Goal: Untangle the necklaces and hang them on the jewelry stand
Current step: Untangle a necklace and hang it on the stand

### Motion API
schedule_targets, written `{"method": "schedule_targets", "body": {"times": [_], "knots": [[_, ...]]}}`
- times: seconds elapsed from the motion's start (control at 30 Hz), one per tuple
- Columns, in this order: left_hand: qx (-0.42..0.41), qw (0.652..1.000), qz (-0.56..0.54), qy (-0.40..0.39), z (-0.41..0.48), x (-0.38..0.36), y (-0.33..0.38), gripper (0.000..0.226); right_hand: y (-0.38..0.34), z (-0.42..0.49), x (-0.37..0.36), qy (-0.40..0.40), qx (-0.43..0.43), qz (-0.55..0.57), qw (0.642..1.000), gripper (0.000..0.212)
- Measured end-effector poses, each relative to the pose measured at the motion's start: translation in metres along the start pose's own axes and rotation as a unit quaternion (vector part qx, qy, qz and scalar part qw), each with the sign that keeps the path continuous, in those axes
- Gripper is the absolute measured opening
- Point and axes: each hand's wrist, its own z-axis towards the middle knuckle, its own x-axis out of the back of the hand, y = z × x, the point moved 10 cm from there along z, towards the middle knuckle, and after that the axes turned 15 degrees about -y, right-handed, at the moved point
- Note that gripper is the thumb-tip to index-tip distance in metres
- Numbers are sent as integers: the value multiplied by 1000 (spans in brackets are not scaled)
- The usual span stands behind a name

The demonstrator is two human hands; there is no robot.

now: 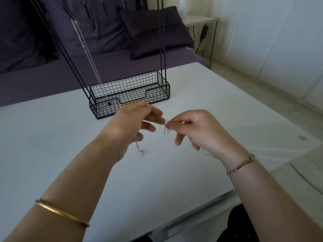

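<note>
Head view shows both hands raised just above the white table (174,186), directly in front of the jewelry stand (158,85).

1. Left hand (132,123): thumb and forefinger pinch the tangled necklaces (165,126) at the knot; the other fingers are loosely curled beneath.
2. Right hand (195,130): fingertips pinch the same knot from the opposite side, so the two grips nearly touch.
3. Loose chain trails down from the left hand; its pendant (142,152) lies at or just over the table surface. A second thin strand shows below the right hand.
4. One silver chain (87,51) already hangs from an upper hook of the stand, and its lower end reaches the wire basket base.

Current step, as judged: separating the knot; hanging has not yet begun for the held chains.

Next move calls for a light, slow pull apart at the knot, easing one strand free rather than tightening it. Strand paths inside the knot are too fine to make out.
</note>
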Motion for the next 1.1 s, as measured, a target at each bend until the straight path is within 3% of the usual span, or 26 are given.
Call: {"method": "schedule_targets", "body": {"times": [0.17,0.37,0.63,0.8,1.1], "knots": [[7,1000,-29,-1,0,-2,-4,32,-6,-3,10,69,26,-1,997,8],[11,999,-33,-9,3,-3,-8,31,-6,-2,9,73,31,15,997,12],[8,998,25,51,7,9,-8,31,4,-2,11,91,19,113,989,17],[0,998,15,67,9,11,-9,28,13,1,4,59,-19,171,983,21],[-21,995,-93,29,10,3,-10,34,15,4,-4,14,-40,153,987,24]]}}
